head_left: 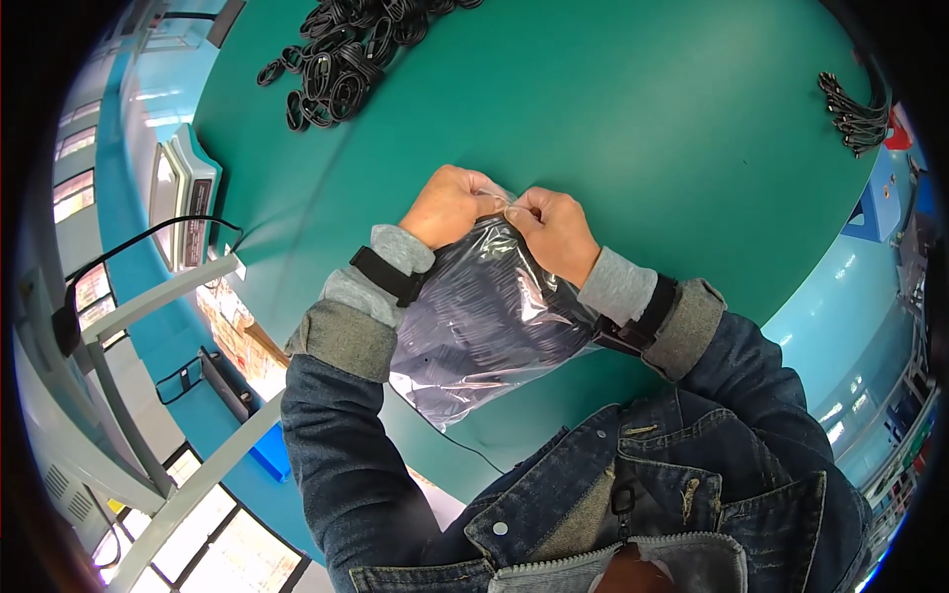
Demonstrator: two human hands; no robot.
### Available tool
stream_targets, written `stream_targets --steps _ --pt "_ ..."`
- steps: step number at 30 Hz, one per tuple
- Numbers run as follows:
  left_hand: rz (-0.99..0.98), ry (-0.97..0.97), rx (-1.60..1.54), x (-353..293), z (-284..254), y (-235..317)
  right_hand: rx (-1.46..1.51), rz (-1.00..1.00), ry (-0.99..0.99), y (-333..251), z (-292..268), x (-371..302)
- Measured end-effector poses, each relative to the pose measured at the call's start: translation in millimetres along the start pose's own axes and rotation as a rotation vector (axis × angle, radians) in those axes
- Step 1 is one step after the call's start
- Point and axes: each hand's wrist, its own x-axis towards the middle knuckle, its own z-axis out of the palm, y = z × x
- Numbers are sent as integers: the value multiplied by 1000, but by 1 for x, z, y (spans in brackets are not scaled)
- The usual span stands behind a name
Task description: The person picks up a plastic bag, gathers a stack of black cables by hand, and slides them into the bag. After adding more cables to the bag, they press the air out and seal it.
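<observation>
A clear plastic bag (494,306) packed with dark, cable-like coils lies near the table's front edge, below my forearms. Its gathered top end points away from me. My left hand (450,206) pinches that gathered plastic from the left side. From the right, my right hand (556,232) grips the same neck between thumb and curled fingers. The two hands almost meet over the twisted plastic. Exactly how the neck is twisted or tied is hidden by my fingers.
Several coiled black cables (341,64) are heaped at the far left of the green table (633,109). A bundle of dark cables (855,114) hangs at the far right edge. Beside the left edge stands a scale-like device (188,198) with a black cord.
</observation>
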Motion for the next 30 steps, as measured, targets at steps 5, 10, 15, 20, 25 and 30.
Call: stream_targets --steps 5,10,15,20,25,30 --pt "5 -1 -22 5 0 -4 -251 -218 87 6 7 -6" --pt "-18 0 -54 6 1 -10 -325 -72 -71 5 2 -8" --pt "-26 7 -67 4 2 -6 -327 -122 -65 4 -5 -16" --pt "-85 13 -166 2 0 -2 -297 -146 13 8 0 -36" --pt "-106 21 -203 1 0 1 -336 -156 98 9 3 -41" --pt "-105 11 -208 2 0 -4 -412 -59 4 11 0 -38"
